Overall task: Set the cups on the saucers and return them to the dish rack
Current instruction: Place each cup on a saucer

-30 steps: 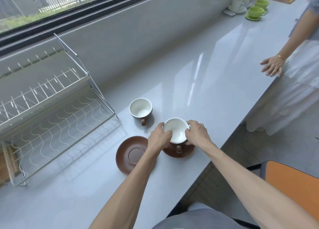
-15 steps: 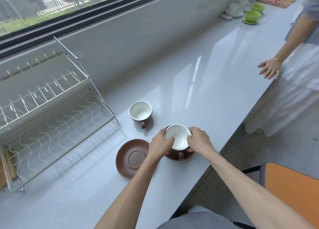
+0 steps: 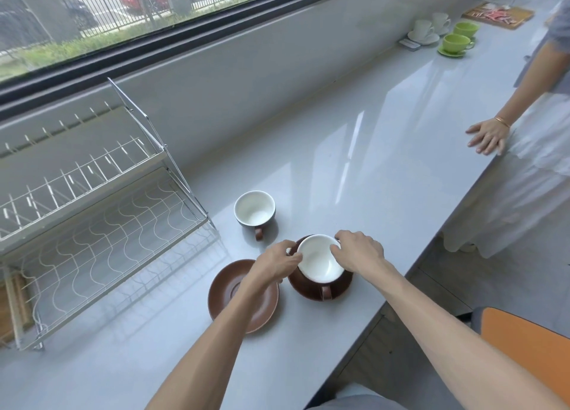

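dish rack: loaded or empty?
Empty. Both tiers of the dish rack show only bare wire; cups and saucers all sit on the counter.

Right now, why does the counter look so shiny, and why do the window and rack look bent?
Head view: daylight from the window glares in pale streaks off the glossy countertop; the wide-angle lens bows the window frame and splays the dish rack; the cups cast only soft shadows, and the far green cups look slightly soft.

Bare counter point(image 3: 354, 150) right of the dish rack point(image 3: 92, 212); second cup point(image 3: 254, 209) nearby
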`<act>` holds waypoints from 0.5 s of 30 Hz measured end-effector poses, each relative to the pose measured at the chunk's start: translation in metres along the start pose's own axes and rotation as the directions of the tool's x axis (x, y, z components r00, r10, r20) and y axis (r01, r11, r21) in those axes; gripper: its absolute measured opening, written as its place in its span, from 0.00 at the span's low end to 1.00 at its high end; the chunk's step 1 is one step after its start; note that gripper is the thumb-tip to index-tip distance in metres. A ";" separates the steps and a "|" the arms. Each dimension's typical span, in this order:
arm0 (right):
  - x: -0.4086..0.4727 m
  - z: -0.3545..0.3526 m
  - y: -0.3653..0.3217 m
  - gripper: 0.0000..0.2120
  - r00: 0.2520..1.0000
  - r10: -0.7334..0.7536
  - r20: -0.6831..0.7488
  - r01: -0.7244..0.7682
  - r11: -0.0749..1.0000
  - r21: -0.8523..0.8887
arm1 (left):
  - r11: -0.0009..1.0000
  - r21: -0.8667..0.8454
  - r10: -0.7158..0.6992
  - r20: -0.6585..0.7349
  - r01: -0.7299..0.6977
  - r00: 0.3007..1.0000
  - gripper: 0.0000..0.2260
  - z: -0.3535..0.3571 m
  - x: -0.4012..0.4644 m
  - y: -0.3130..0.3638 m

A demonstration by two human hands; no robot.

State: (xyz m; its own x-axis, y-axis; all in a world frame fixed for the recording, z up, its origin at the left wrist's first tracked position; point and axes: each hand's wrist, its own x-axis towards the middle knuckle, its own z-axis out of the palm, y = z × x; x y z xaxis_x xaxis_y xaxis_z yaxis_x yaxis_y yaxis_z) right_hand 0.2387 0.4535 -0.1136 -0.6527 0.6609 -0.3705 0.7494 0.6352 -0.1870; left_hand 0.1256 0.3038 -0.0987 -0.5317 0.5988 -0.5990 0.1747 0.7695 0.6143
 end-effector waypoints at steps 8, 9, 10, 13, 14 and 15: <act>0.025 -0.017 -0.044 0.16 0.965 -0.185 -0.187 0.174 0.982 -0.070 | 0.932 0.361 0.069 -0.195 0.006 0.978 0.18 -0.061 0.013 -0.022; 0.029 -0.018 -0.051 0.16 0.960 -0.209 -0.185 0.199 0.978 -0.068 | 0.921 0.389 0.073 -0.227 0.022 0.971 0.19 -0.067 0.014 -0.025; 0.032 -0.017 -0.058 0.16 0.955 -0.233 -0.184 0.224 0.972 -0.069 | 0.905 0.424 0.081 -0.263 0.040 0.962 0.20 -0.072 0.015 -0.028; 0.041 -0.014 -0.077 0.17 0.923 -0.329 -0.198 0.315 0.944 -0.099 | 0.837 0.542 0.160 -0.379 0.079 0.911 0.22 -0.080 0.015 -0.035; 0.044 -0.011 -0.083 0.17 0.910 -0.360 -0.207 0.345 0.932 -0.109 | 0.818 0.570 0.196 -0.409 0.082 0.891 0.22 -0.081 0.016 -0.037; 0.048 -0.009 -0.089 0.18 0.898 -0.385 -0.212 0.369 0.923 -0.111 | 0.800 0.594 0.231 -0.430 0.081 0.873 0.22 -0.081 0.018 -0.038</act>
State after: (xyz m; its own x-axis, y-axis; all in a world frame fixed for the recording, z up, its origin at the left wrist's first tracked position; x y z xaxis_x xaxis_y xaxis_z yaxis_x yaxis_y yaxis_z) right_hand 0.1398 0.4320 -0.1068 -0.8983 0.4341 -0.0682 0.4384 0.8744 -0.2082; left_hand 0.0418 0.2671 -0.0914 -0.7802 0.6047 -0.1597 0.5890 0.7963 0.1377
